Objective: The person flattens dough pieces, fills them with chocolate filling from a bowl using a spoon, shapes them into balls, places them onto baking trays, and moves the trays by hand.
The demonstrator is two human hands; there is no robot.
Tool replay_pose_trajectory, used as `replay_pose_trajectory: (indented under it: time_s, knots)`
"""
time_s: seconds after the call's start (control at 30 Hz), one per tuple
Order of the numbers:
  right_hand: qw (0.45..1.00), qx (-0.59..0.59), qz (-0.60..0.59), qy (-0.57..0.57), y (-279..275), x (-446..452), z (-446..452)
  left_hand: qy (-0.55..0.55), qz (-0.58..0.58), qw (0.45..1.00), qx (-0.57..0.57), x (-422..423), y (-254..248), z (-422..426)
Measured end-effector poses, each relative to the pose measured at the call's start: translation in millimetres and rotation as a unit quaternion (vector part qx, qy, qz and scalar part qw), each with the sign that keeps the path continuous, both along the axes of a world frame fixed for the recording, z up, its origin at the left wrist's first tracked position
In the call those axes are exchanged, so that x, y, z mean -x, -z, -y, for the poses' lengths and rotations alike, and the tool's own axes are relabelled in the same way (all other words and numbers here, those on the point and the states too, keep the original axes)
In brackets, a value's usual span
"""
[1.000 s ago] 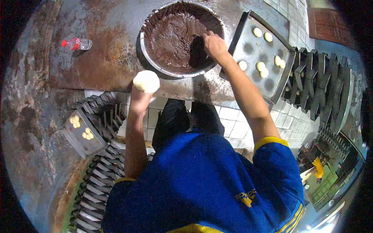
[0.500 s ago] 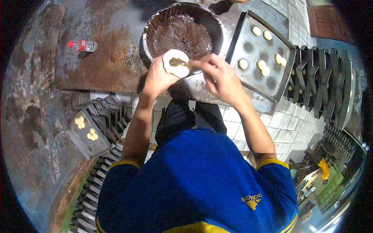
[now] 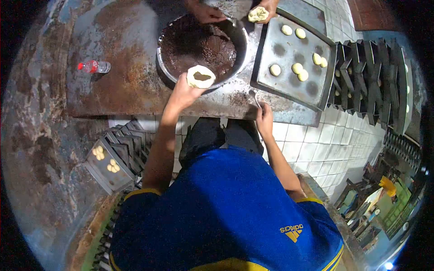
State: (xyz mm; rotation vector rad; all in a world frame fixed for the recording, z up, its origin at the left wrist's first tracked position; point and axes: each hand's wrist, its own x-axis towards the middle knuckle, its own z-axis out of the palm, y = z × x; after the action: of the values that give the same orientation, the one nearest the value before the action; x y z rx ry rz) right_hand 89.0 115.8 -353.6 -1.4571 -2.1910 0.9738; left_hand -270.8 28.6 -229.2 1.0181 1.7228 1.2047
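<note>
My left hand (image 3: 183, 94) holds a round of pale dough (image 3: 200, 77) with dark filling in its middle, by the near rim of a large metal bowl (image 3: 244, 56). Dark brown paste (image 3: 221, 52) lies in the bowl. At the table's front edge, my right hand (image 3: 265, 118) is closed on the handle of a metal spoon (image 3: 255, 98). Across the bowl, one hand of another person (image 3: 207, 12) reaches over the far rim with a utensil. That person's other hand (image 3: 270, 6) holds filled dough (image 3: 258, 14).
Right of the bowl, a metal tray (image 3: 285, 55) carries several dough balls. A plastic bottle (image 3: 95, 67) lies at the left of the table (image 3: 113, 90). Stacked trays (image 3: 368, 81) stand at the far right; another tray with dough balls (image 3: 108, 169) is at lower left.
My right hand has moved from the bowl to the dough, then down to the table edge with the spoon. Dark filling now sits in my dough. Another person's hands have come in at the top.
</note>
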Motion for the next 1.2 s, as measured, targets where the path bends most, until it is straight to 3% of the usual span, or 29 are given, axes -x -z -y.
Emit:
replay_pose_trajectory:
  time_s: [0.07,0.1,0.17,0.2,0.27,0.3,0.33,0.47,0.53,0.57,0.6,0.67,0.73,0.83,0.9,1.0,1.1,1.13,1.2]
  knots:
    - [0.986,-0.065,0.123,-0.094,57,-41,-10,0.035,0.002,0.999,0.023,-5,-23,-5]
    - [0.986,-0.064,0.122,-0.089,39,-32,-18,0.067,-0.005,0.997,0.036,-7,-31,-9]
    - [0.979,-0.006,0.042,-0.197,-60,20,-46,0.111,-0.017,0.992,0.058,-11,-34,-14]
    - [0.981,0.011,0.012,-0.196,-94,48,-52,0.118,-0.019,0.991,0.058,-12,-33,-16]
    - [0.957,0.068,-0.141,-0.244,-178,95,-56,0.210,0.010,0.975,0.076,-12,-31,-24]
    - [0.948,0.064,-0.150,-0.274,-212,111,-55,0.246,0.056,0.965,0.074,-13,-36,-30]
    - [0.934,0.028,-0.174,-0.310,-226,124,-56,0.251,0.056,0.964,0.071,-16,-47,-35]
    - [0.930,0.072,-0.157,-0.326,-257,141,-68,0.299,0.014,0.951,0.081,-16,-83,-46]
    - [0.927,0.095,-0.148,-0.331,-260,144,-69,0.329,0.121,0.910,0.221,-11,-104,-49]
    - [0.930,0.129,-0.166,-0.301,-259,144,-69,0.307,0.193,0.915,0.179,-11,-104,-45]
    - [0.931,0.164,-0.183,-0.269,-257,145,-68,0.305,0.193,0.915,0.178,-11,-98,-39]
    - [0.924,0.179,-0.238,-0.240,-244,145,-65,0.249,0.244,0.937,0.002,-12,-84,-28]
    - [0.932,0.172,-0.252,-0.196,-249,147,-67,0.257,0.269,0.928,-0.011,-13,-98,-20]
    - [0.928,0.205,-0.246,-0.189,-265,146,-59,0.133,0.288,0.946,0.061,-22,-101,-20]
    - [0.920,0.233,-0.253,-0.189,-269,149,-57,0.086,0.301,0.948,0.051,-26,-96,-17]
    - [0.944,0.045,-0.256,-0.203,-280,153,-58,0.014,0.292,0.956,-0.013,-42,-112,-22]
    - [0.916,-0.132,-0.104,-0.365,-305,161,-52,0.081,0.334,0.939,0.007,-37,-107,-21]
    - [0.917,-0.133,-0.102,-0.363,-303,160,-54,0.084,0.335,0.938,0.006,-40,-118,-23]
    - [0.918,-0.065,-0.165,-0.355,-297,163,-62,-0.062,0.396,0.916,0.005,-50,-135,-25]
